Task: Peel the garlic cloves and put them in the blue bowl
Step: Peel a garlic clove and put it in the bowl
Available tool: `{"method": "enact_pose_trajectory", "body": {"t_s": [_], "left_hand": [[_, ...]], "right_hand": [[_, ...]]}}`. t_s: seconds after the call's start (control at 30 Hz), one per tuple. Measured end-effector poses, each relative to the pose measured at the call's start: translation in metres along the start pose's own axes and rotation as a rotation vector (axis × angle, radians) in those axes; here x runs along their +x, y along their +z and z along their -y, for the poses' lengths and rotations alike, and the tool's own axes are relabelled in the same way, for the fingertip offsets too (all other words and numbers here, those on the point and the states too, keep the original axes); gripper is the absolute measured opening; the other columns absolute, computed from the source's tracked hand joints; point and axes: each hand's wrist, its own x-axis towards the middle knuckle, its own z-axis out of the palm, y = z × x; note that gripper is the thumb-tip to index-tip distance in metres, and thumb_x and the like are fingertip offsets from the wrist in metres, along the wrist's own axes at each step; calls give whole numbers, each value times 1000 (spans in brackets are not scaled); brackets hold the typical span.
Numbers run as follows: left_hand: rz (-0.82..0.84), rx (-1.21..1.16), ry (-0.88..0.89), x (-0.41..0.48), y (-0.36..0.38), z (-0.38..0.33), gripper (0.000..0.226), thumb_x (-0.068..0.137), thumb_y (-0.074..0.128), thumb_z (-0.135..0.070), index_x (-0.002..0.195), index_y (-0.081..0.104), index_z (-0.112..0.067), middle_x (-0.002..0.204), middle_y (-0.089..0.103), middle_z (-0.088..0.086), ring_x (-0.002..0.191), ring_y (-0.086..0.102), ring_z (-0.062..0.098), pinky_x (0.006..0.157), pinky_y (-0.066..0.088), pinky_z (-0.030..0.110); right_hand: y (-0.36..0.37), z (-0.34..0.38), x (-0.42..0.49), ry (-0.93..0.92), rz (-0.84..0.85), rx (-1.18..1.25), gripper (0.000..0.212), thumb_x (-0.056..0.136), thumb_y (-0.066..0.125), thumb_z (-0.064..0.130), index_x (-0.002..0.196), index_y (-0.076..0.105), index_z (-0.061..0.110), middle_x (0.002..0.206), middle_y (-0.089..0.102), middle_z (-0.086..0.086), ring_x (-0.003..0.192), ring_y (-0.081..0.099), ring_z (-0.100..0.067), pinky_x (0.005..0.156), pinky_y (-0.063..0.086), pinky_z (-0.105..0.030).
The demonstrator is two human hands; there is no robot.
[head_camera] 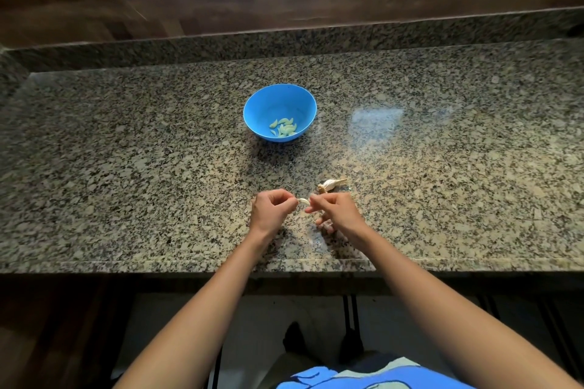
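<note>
Pinching a small garlic clove (302, 201) by its two ends just below the frame's centre, the left hand (272, 211) and right hand (335, 209) hold something light, firm, probably slippery once its papery skin comes off, with the blue bowl (279, 98) well above.

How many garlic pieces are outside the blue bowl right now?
2. One clove is pinched between the left hand and right hand; one unpeeled piece lies on the counter just beyond the right hand. Others may be hidden under the hands.
</note>
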Motion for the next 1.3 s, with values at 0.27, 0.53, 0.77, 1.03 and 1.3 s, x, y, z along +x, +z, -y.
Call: {"method": "enact_pose_trajectory", "body": {"t_s": [0.27,0.53,0.77,1.03,1.3], "left_hand": [[46,56,58,-5,2,3,5,80,69,-16,80,69,-11,74,67,10,66,57,16,66,49,33],[42,130,129,-7,1,-4,4,82,67,-14,83,71,-14,77,69,4,73,64,22,70,54,40],[-1,262,216,-8,6,-9,5,81,67,-16,77,69,-13,70,66,2,63,60,15,56,51,27],[-6,403,347,-4,7,-16,9,84,63,-14,82,68,-7,66,60,-5,55,55,4,47,43,11],[-76,355,206,-2,-1,-1,9,85,64,-14,89,69,-7,74,64,-2,63,57,5,52,44,6]], "right_hand": [[0,1,-1,-8,5,64,11,85,63,14,89,70,6,75,69,-7,49,53,-8,40,36,-16],[-3,0,0,-27,-12,58,8,84,63,11,85,69,5,72,69,-9,50,53,-12,39,37,-17],[-5,-1,3,-134,-79,-157,11,84,64,12,88,70,4,67,66,-4,55,56,-11,45,46,-22],[0,-2,10,-253,-199,-260,12,83,66,16,87,72,7,68,66,-1,59,61,-16,53,52,-26],[-5,0,16,-224,-208,-155,8,84,63,11,85,70,6,71,68,-6,57,58,-16,52,49,-31]]}}
